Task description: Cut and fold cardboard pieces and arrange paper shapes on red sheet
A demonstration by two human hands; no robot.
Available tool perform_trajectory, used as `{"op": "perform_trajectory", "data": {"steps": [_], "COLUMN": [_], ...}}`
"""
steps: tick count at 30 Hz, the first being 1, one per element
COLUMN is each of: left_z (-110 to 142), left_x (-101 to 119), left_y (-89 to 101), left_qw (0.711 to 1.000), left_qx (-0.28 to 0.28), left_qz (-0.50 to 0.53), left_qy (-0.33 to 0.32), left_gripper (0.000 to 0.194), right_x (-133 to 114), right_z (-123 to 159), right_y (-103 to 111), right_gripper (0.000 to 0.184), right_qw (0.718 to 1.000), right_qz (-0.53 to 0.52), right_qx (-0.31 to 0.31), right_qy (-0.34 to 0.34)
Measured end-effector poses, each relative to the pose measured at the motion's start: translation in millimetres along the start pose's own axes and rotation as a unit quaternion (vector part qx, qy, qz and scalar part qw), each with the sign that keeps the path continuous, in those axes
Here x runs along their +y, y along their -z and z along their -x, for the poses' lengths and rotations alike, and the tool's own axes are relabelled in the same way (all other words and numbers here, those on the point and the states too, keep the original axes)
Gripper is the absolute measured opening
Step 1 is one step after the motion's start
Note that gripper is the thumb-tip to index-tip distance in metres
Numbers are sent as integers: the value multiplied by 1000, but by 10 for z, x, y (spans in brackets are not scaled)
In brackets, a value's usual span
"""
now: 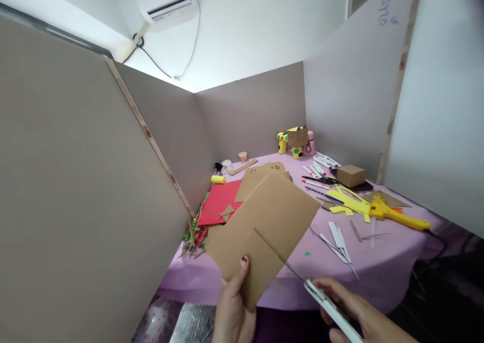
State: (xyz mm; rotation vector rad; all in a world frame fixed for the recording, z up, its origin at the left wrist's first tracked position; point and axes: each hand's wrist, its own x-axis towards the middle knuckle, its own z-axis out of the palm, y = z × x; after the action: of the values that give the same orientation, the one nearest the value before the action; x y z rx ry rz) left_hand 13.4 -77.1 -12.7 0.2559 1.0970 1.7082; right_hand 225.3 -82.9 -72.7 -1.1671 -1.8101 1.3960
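My left hand [235,297] grips a piece of brown cardboard [280,209] by its lower edge, the thumb lying on the front face. The cardboard is held up and tilted above the front of the table. A straight slit runs across it from the right edge toward the middle. My right hand [351,307] is closed round a white-handled utility knife [328,305], whose long thin blade [293,269] reaches the cardboard's right edge at the slit. The fingers behind the cardboard are hidden.
On the pink-covered table [295,282] lie red sheets [217,202], coloured scraps [194,237] and white strips [338,242]. A yellow glue gun [397,214], markers [315,169] and a small cardboard box [351,175] lie right. Grey partitions [249,116] surround the table.
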Motion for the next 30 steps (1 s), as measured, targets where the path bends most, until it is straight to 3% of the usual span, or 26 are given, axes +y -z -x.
{"op": "perform_trajectory", "data": {"steps": [4, 7, 17, 21, 30], "left_z": [84, 144, 211, 218, 202], "left_x": [-22, -22, -61, -52, -79], "left_y": [-30, -63, -120, -122, -107], "left_qw": [1000, 999, 999, 999, 999], "left_qx": [-11, -17, -11, -27, -4], "left_qz": [-11, -26, -44, -39, -31], "left_qy": [-15, -32, -9, -9, -4], "left_gripper": [46, 49, 51, 50, 48], "right_x": [-92, -160, -214, -259, -154], "right_z": [-19, -21, -33, -38, 5], "right_y": [-20, -15, -6, 17, 25], "right_gripper": [60, 61, 61, 61, 59], "right_qw": [999, 998, 997, 998, 997], "right_qz": [-29, -43, -50, -40, -56], "right_qx": [12, -15, -57, -48, -25], "right_qy": [36, 37, 29, 20, 37]}}
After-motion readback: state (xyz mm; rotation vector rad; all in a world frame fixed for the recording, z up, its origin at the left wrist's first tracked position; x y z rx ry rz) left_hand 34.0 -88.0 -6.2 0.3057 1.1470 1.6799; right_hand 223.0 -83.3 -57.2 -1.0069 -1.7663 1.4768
